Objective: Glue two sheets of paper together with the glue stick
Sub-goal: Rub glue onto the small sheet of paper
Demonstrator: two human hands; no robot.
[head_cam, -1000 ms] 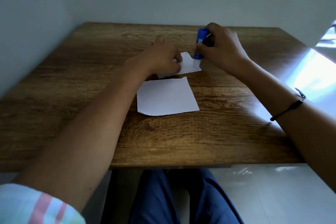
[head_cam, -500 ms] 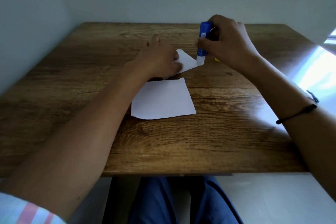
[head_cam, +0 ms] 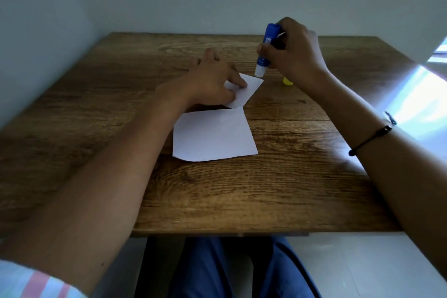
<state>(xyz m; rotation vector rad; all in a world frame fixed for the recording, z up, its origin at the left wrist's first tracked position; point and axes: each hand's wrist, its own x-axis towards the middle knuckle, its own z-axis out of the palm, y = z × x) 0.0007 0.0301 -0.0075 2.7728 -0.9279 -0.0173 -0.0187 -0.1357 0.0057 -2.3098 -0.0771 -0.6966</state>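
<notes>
Two white paper sheets lie on the wooden table (head_cam: 278, 189). The nearer sheet (head_cam: 214, 136) lies flat and untouched. The farther sheet (head_cam: 249, 91) is pinned under the fingers of my left hand (head_cam: 212, 80), which hides most of it. My right hand (head_cam: 294, 51) grips a blue glue stick (head_cam: 267, 49), held nearly upright with its white tip pointing down just above the far right corner of that sheet. Whether the tip touches the paper is unclear.
A small yellow cap (head_cam: 287, 81) lies on the table just right of the far sheet, partly behind my right wrist. Walls close the table's far and left sides. Bright light falls across the table's right edge.
My right hand has lifted the glue stick up and to the right, off the far sheet. That sheet has turned slightly under my left hand. The yellow cap has come into sight.
</notes>
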